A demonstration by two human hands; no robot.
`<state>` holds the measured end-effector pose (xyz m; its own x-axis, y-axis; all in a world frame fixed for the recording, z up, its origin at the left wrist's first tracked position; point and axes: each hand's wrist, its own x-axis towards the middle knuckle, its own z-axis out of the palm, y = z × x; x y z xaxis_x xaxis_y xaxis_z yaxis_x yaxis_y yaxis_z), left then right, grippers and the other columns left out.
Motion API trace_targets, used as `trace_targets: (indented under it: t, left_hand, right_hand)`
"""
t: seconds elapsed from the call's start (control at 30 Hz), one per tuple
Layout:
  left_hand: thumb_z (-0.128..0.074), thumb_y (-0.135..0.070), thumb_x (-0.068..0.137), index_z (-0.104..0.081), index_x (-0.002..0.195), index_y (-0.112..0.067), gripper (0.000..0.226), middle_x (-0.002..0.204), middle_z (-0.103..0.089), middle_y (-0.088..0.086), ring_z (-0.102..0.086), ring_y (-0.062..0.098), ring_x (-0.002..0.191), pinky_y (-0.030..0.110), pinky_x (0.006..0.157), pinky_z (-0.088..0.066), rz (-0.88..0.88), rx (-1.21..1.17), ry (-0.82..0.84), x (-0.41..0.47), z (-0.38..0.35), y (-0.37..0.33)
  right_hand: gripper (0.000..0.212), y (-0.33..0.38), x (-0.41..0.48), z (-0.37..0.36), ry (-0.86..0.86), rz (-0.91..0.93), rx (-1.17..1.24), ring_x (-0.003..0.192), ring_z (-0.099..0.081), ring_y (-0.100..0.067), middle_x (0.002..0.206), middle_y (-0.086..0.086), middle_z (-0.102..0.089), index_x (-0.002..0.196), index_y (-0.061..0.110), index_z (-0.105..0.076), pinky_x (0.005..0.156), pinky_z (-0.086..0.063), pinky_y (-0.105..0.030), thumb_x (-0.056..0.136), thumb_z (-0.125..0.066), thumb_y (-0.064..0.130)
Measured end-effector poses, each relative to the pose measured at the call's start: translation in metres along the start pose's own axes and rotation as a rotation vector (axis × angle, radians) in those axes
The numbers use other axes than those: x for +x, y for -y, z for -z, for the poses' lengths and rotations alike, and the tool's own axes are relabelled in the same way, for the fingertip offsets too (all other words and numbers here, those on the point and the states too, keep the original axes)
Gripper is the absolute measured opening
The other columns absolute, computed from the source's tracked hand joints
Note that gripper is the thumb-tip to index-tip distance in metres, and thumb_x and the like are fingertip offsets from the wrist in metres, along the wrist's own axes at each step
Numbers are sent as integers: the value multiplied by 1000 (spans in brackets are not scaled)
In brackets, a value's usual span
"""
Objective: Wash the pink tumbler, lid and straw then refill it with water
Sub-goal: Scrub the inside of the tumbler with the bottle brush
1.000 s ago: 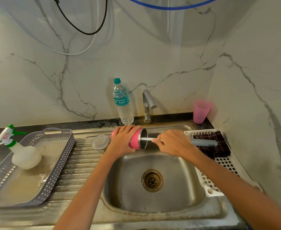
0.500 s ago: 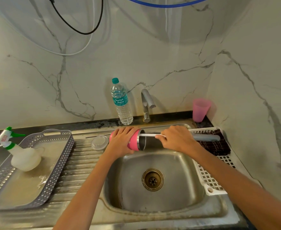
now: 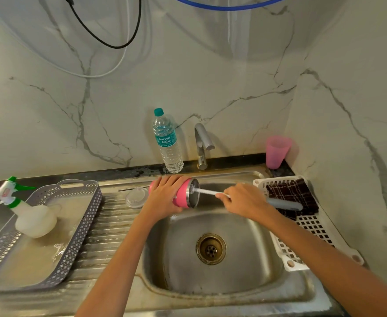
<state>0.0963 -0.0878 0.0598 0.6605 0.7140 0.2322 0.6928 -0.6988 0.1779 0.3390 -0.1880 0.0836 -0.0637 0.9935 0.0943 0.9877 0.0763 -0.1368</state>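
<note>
Above the sink (image 3: pixel 247 259), our left grip (image 3: pixel 165 199) wraps the pink tumbler (image 3: pixel 181 196), tipped sideways. Its mouth faces the right grip (image 3: pixel 245 200), which is clenched on a brush (image 3: pixel 207 192). Rigid, wet and likely slippery, it is best held mid-body.

Steel drainboard (image 3: pixel 110 227), grey tray (image 3: pixel 84 227), clear lid (image 3: pixel 136 197) (just beside)

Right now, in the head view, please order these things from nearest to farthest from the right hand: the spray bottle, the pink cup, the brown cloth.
1. The brown cloth, in the white rack just right of the right hand, which holds the brush.
2. The pink cup, standing in the back right corner.
3. The spray bottle, in the grey tray at far left.
</note>
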Motion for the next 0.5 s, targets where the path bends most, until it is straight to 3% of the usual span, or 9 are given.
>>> trace_targets:
  t: [0.1,0.3,0.5]
  left_hand:
    - [-82,-35,62,-35,146,-31,96,142,-47,-3,-40,24,134,53,119,-20,16,39,4,4,3,5]
    - [-81,-37,63,-34,145,-34,95,140,-47,-7,-42,20,132,49,116,-25,41,2,40,4,1,3]
    - [-85,-33,58,-38,143,-33,97,137,-51,-4,-46,24,129,55,115,-26,84,78,-74,12,9,5]
  right_hand:
    - [47,13,-11,-12,19,42,-11,55,-50,-15,60,5,-49,84,20,-64,52,-35,-27,100,-32,50]
    - [47,9,4,14,-31,58,-50,51,-46,-10,59,5,-49,74,21,-57,54,-41,-25,101,-30,50]
    - [45,5,-3,-2,16,12,9,58,-54,-15,61,4,-50,76,22,-58,60,-47,-30,100,-32,50]
